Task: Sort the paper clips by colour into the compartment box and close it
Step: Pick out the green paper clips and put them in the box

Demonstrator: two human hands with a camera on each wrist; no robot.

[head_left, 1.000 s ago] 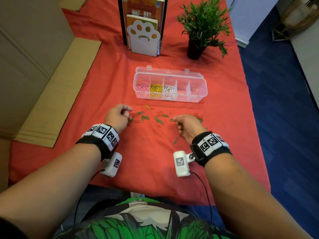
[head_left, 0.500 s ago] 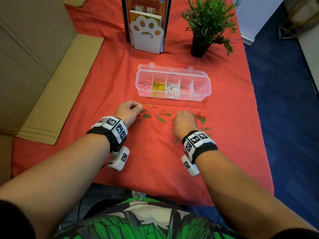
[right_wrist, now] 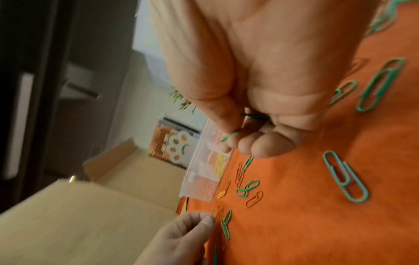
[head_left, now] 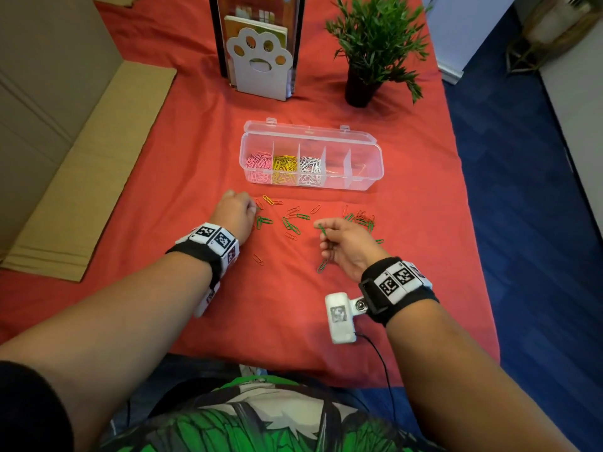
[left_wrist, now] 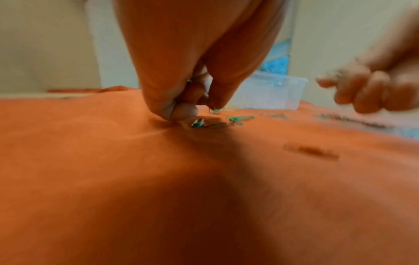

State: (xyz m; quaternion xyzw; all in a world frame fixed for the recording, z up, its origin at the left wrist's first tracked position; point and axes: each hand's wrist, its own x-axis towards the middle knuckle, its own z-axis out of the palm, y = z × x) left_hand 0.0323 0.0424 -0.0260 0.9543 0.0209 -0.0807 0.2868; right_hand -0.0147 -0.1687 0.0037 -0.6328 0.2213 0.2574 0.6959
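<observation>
Head view: right hand [head_left: 347, 247] raised off cloth [head_left: 163, 177], thumb and forefinger pinching green clip [head_left: 322, 230]. Left hand [head_left: 234, 214] knuckles-down on cloth, fingers curled at loose clips [head_left: 295, 223]; whether it holds one, cannot tell. Green, red, one yellow clip [head_left: 268, 200] scattered between hands and box [head_left: 372, 158]. Box beyond, lid open; pink, yellow, white clips in three left compartments. Bookend [head_left: 259, 65], plant [head_left: 375, 44] farthest.

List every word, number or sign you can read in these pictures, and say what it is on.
No readable words or numbers.
Wristbands: black-and-white square code markers, no letters.
Wrist camera: another such marker.
Book covers behind the paw-shaped bookend: print too blurred to read.
</observation>
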